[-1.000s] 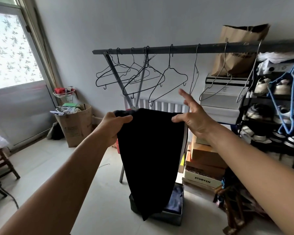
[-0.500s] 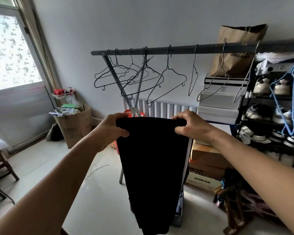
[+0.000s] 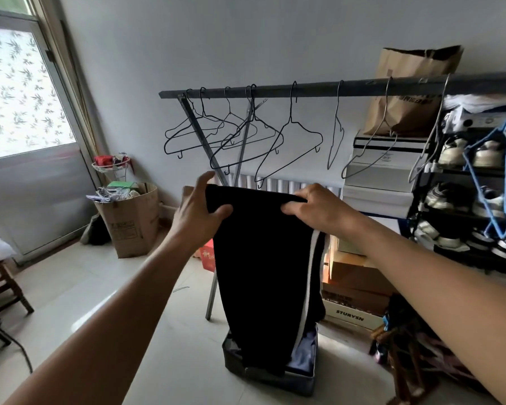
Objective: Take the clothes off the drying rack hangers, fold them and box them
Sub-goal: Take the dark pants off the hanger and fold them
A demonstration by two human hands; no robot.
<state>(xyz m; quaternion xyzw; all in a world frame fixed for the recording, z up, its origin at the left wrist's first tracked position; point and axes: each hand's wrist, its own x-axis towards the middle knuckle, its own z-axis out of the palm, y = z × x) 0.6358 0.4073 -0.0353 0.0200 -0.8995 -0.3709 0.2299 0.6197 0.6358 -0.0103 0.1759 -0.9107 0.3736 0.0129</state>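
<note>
A black garment (image 3: 263, 264) with a white side stripe hangs lengthwise in front of me. My left hand (image 3: 199, 211) pinches its top left corner between thumb and fingers. My right hand (image 3: 319, 209) grips the top right edge with curled fingers. The garment's lower end dips into a grey fabric box (image 3: 275, 378) on the floor, where a bluish folded cloth (image 3: 304, 358) lies. Behind stands the drying rack bar (image 3: 319, 89) with several bare wire hangers (image 3: 246, 141).
A shoe shelf (image 3: 465, 200) and stacked cardboard boxes (image 3: 360, 287) stand at the right. A full cardboard bin (image 3: 132, 220) sits by the glass door (image 3: 27, 127) at the left. A wooden stool (image 3: 0, 285) is at the far left edge.
My right hand closed onto the garment's top edge after being spread open. My left hand shifted its hold, with the fingers now lifted behind the cloth. The garment sank lower into the box.
</note>
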